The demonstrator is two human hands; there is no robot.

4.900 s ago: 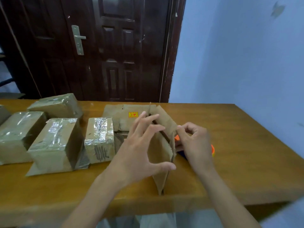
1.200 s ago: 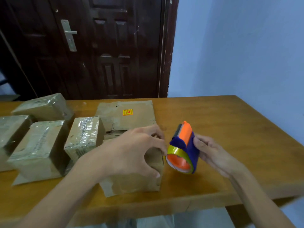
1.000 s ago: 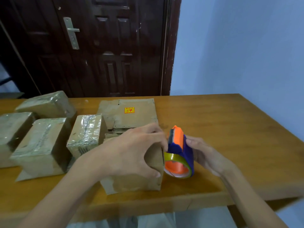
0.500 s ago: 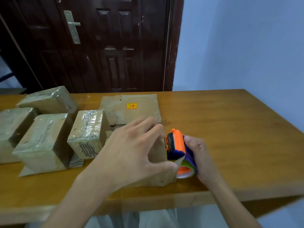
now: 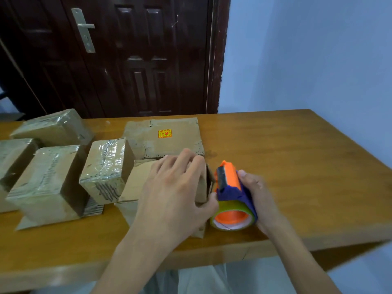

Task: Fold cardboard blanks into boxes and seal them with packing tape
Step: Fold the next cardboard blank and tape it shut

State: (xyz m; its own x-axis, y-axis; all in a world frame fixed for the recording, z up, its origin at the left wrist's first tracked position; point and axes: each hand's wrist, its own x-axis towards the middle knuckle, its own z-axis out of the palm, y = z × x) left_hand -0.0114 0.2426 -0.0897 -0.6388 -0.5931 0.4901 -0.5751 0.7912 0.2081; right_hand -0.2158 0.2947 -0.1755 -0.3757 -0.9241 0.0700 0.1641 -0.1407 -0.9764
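Near the desk's (image 5: 297, 145) front edge stands the half-folded box (image 5: 135, 187), its top flaps pressed down under the left hand (image 5: 176, 198), fingers spread over the top and thumb hooked on the right side. Just beside that side, the right hand (image 5: 257, 200) has its fingers wrapped round the tape dispenser (image 5: 231, 196), orange and blue, touching the box. A flat cardboard blank (image 5: 169, 136) lies behind; four taped boxes (image 5: 106, 170) sit toward the left edge
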